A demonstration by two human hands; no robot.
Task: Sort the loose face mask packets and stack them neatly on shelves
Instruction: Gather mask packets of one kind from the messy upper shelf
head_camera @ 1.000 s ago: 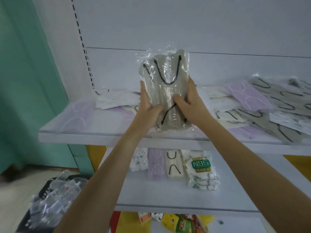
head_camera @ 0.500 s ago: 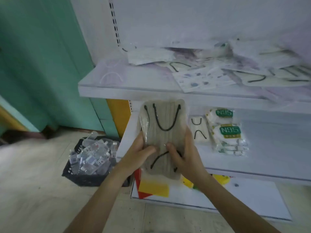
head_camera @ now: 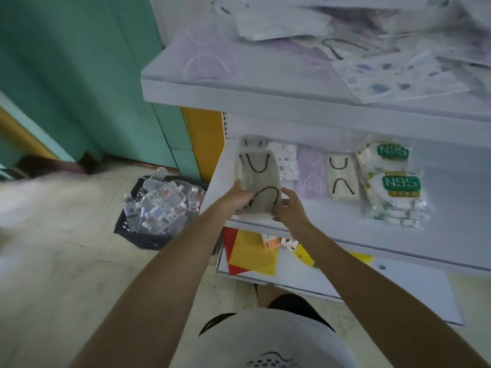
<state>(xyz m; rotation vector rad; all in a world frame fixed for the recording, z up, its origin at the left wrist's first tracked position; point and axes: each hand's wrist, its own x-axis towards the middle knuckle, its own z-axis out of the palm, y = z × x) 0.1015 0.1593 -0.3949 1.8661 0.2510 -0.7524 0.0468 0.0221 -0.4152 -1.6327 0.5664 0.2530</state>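
Observation:
A stack of grey face mask packets [head_camera: 257,174] with black ear loops lies at the left end of the middle shelf [head_camera: 451,235]. My left hand [head_camera: 237,197] grips its near left corner and my right hand [head_camera: 289,208] holds its near right corner. To the right stand sorted rows: a patterned white packet [head_camera: 285,160], a lilac packet [head_camera: 311,170], a cream packet with black loops [head_camera: 341,179] and N95 packs [head_camera: 396,187]. Loose mixed packets [head_camera: 393,65] lie scattered on the upper shelf [head_camera: 265,99], with a lilac one [head_camera: 206,57] at its left end.
A dark crate [head_camera: 148,235] full of clear plastic wrappers stands on the tiled floor left of the shelving. A green wall is at the left. The bottom shelf [head_camera: 414,293] holds yellow and red packs [head_camera: 252,254]. My white shirt fills the bottom of the view.
Both hands carried the grey packets down from in front of the upper shelf to the left end of the middle shelf. My head tilted down, bringing the floor and crate into view.

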